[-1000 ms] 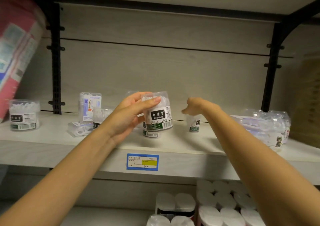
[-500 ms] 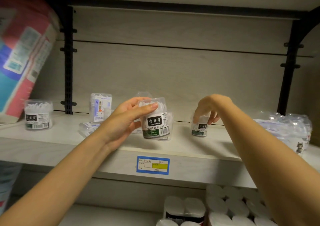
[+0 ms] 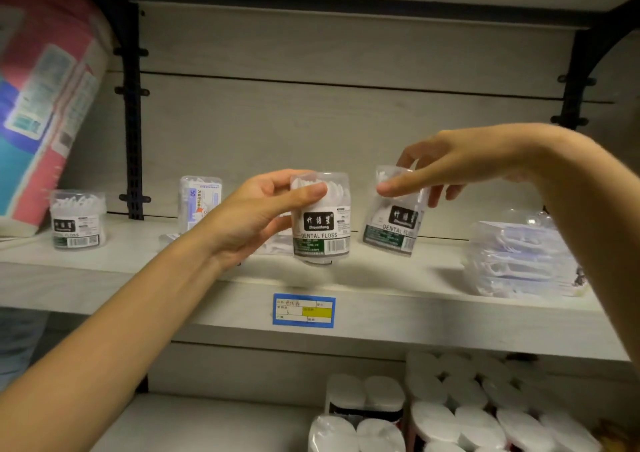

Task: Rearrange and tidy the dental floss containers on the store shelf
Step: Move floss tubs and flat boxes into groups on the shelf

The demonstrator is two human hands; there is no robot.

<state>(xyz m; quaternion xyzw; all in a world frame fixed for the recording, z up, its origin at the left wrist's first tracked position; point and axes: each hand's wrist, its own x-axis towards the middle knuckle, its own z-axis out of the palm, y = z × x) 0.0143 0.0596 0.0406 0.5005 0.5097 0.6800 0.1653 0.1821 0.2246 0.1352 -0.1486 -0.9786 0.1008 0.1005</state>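
1. Two clear round plastic tubs of white floss picks, each with a black-and-green DENTAL FLOSS label, are now in my hands; half a second ago only the left one was lifted, while the right hand was just closing over its tub at the back of the shelf.
2. My left hand [image 3: 258, 216] is curled around the upright tub [image 3: 320, 221], thumb across its top, holding it just above the pale wooden shelf [image 3: 207, 278].
3. My right hand [image 3: 450, 171] pinches the second tub [image 3: 394, 212] at its lid, fingers partly closed; that tub now hangs tilted, apparently clear of the board and just beside the first.
4. I judge this means the pair can be set down together as a neat row toward the front.
5. Counting tubs of this kind: three, with the third tub [image 3: 78, 219] standing alone at far left.
6. One taller clear box with a blue-and-white label [image 3: 200, 202] stands behind my left wrist.
7. One stack of clear flat floss-pick packs [image 3: 519, 261] sits at right; I cannot count them.
8. One blue-and-yellow price tag [image 3: 304, 310] marks the shelf edge.
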